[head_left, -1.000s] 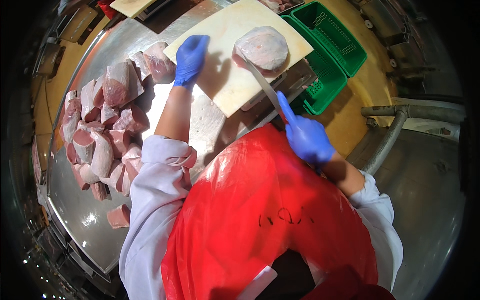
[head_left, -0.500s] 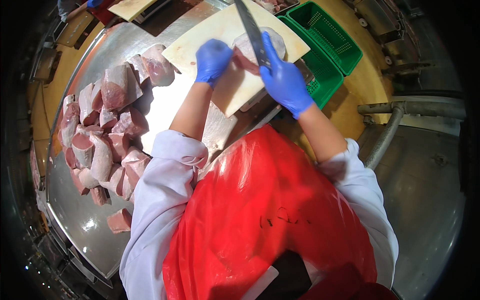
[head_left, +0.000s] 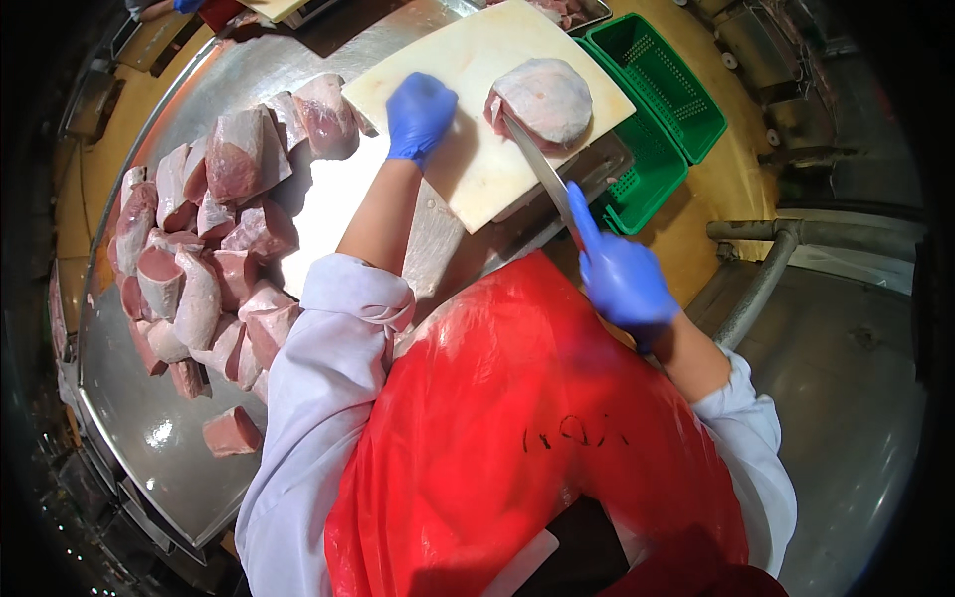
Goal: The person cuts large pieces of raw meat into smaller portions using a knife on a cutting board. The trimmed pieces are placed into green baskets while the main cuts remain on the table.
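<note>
A round, pale slab of meat (head_left: 544, 102) with a whitish outer layer lies on the white cutting board (head_left: 423, 72), toward its right side. In my right hand (head_left: 622, 277) is a long-bladed knife (head_left: 542, 171), its handle mostly hidden by the blue glove and my index finger stretched along it. The blade slants up and left over the board's near edge, its tip at the meat's lower left side. My left hand (head_left: 422, 117), also gloved, is closed in a fist over the board's left part, apart from the meat. Whatever it may hold is hidden.
Many cut meat pieces (head_left: 199, 289) are heaped on the metal table (head_left: 169, 478) at left, with one small piece (head_left: 233, 433) apart from them. Green perforated baskets (head_left: 662, 85) stand beyond the board's right edge. A metal pipe rail (head_left: 761, 289) is at right.
My right hand has drawn the knife back toward me and to the right, off the top of the meat, which now shows whole. My left fist stays left of the meat.
</note>
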`<state>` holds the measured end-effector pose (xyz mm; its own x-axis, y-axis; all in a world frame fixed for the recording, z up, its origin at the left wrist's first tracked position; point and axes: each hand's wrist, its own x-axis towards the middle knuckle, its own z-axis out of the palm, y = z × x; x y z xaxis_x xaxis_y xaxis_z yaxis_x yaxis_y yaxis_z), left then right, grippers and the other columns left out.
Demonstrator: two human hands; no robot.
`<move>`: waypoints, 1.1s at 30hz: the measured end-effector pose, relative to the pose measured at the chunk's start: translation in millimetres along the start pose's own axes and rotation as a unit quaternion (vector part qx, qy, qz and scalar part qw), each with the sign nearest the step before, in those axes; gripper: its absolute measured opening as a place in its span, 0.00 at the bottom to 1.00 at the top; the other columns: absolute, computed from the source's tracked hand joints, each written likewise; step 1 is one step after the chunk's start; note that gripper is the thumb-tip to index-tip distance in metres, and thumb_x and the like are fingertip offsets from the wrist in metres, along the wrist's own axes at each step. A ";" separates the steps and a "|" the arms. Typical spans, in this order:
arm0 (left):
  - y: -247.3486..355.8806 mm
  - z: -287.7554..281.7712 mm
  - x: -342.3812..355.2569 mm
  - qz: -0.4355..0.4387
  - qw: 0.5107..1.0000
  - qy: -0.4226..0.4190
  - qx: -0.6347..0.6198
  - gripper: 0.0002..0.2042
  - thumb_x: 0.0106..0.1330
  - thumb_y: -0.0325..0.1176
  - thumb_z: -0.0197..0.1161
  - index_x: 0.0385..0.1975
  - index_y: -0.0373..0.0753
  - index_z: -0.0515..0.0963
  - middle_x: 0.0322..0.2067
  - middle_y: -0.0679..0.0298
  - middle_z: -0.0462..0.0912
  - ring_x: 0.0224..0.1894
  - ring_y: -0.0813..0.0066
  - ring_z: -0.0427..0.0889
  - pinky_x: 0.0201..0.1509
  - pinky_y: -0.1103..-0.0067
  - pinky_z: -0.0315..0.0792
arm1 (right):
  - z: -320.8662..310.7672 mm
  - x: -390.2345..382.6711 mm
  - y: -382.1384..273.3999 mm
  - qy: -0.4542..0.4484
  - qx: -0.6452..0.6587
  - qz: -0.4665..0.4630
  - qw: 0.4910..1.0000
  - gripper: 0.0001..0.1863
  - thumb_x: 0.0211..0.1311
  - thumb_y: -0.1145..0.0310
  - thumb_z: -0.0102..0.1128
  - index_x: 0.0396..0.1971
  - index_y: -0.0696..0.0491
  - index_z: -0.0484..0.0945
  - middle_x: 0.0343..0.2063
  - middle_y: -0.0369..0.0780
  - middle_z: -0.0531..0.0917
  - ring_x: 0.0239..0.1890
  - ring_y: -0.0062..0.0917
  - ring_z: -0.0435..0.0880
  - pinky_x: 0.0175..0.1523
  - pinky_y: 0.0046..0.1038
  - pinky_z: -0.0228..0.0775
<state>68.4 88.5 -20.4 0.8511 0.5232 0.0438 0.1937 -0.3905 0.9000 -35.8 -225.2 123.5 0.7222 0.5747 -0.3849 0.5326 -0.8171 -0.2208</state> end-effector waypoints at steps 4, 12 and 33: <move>28.1 17.9 -17.5 0.057 0.997 -0.051 -0.027 0.16 0.60 0.39 0.69 0.38 0.30 0.81 0.31 0.58 0.87 0.32 0.73 0.84 0.40 0.75 0.78 | -10.2 -9.0 13.2 0.135 0.099 -0.034 0.985 0.43 0.64 0.73 0.50 0.79 0.46 0.45 0.31 0.54 0.85 0.31 0.52 0.85 0.37 0.51 0.75; 19.3 20.8 -17.9 0.044 0.997 -0.049 -0.029 0.12 0.60 0.36 0.66 0.31 0.32 0.83 0.24 0.58 0.85 0.27 0.73 0.83 0.36 0.75 0.77 | -20.7 141.3 -18.5 0.279 0.072 -0.043 0.957 0.40 0.69 0.64 0.54 0.77 0.56 0.49 0.24 0.57 0.83 0.29 0.50 0.86 0.36 0.48 0.77; 10.9 -6.8 -10.5 -0.005 0.997 -0.046 -0.059 0.08 0.66 0.34 0.65 0.34 0.35 0.83 0.25 0.63 0.85 0.29 0.78 0.83 0.36 0.79 0.76 | 1.6 111.0 -29.5 0.130 -0.096 -0.051 0.986 0.46 0.58 0.77 0.52 0.78 0.57 0.45 0.25 0.51 0.85 0.24 0.44 0.85 0.31 0.46 0.78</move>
<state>58.2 83.9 -8.2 0.8914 0.4532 -0.0010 0.1491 -0.2910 0.9451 27.9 -137.4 85.9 0.7359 0.6662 -0.1214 0.6641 -0.7450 -0.0625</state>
